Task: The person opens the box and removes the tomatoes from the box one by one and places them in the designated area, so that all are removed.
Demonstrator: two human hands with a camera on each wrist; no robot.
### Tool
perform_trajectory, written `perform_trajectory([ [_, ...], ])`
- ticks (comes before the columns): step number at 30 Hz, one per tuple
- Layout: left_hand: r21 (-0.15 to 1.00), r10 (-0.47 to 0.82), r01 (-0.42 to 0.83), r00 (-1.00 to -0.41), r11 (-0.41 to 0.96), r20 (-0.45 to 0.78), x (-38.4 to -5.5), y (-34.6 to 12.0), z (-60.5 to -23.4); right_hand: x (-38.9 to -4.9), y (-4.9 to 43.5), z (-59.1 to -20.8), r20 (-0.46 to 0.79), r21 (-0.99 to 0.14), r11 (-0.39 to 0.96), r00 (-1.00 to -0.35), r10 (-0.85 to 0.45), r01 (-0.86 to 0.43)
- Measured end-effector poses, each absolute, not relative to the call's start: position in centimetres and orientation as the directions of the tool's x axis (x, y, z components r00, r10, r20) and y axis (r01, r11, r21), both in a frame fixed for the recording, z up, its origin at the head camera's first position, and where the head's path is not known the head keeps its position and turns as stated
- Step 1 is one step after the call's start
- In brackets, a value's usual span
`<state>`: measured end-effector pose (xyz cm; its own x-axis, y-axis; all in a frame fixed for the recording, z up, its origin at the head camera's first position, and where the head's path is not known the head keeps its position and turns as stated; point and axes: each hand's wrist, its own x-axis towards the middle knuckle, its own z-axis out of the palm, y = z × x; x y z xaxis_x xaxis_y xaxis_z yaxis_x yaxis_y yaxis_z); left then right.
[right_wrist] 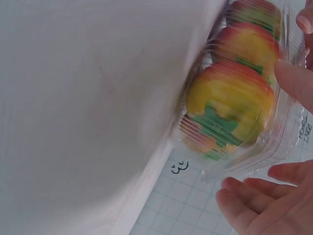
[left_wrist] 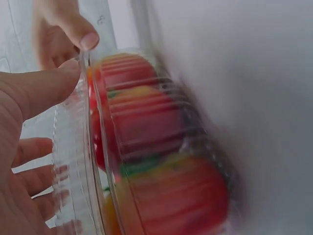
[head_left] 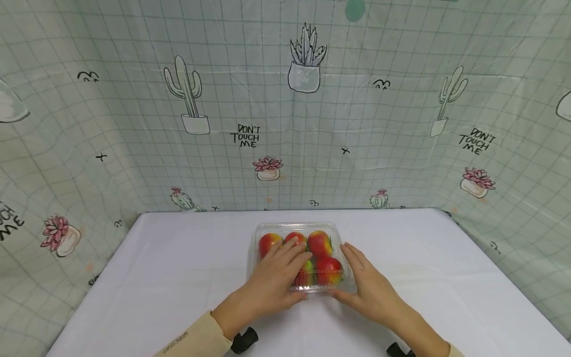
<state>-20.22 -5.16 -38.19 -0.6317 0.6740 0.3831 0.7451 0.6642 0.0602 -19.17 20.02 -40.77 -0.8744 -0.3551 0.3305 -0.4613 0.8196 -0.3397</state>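
Plastic box [head_left: 296,226] may skid if the left grip [head_left: 275,273], spread over seven o'clock, outpushes the right grip [head_left: 371,286], spread at four

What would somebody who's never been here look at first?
Probably the bright red-and-yellow fruits in the clear plastic box, midway across the white table. Next come the left hand over the box and the right hand at its right edge. Behind, a grid-lined backdrop shows potted cacti and "DON'T TOUCH ME".
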Motion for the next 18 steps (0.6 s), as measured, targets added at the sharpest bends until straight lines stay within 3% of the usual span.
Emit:
perform_trajectory([
  [6,0.033,0.695,0.75,-0.627,0.66,0.353,-20.5,-3.7,-38.3,-19.2,20.4,-40.9,0.215,-0.434,0.816,-0.923,-0.318,-0.382],
  [18,-0.019,0.705,0.734,-0.643,0.678,0.299,-20.8,-1.9,-38.2,-19.8,21.0,-40.9,0.167,-0.551,0.76,-0.937,-0.305,-0.346],
])
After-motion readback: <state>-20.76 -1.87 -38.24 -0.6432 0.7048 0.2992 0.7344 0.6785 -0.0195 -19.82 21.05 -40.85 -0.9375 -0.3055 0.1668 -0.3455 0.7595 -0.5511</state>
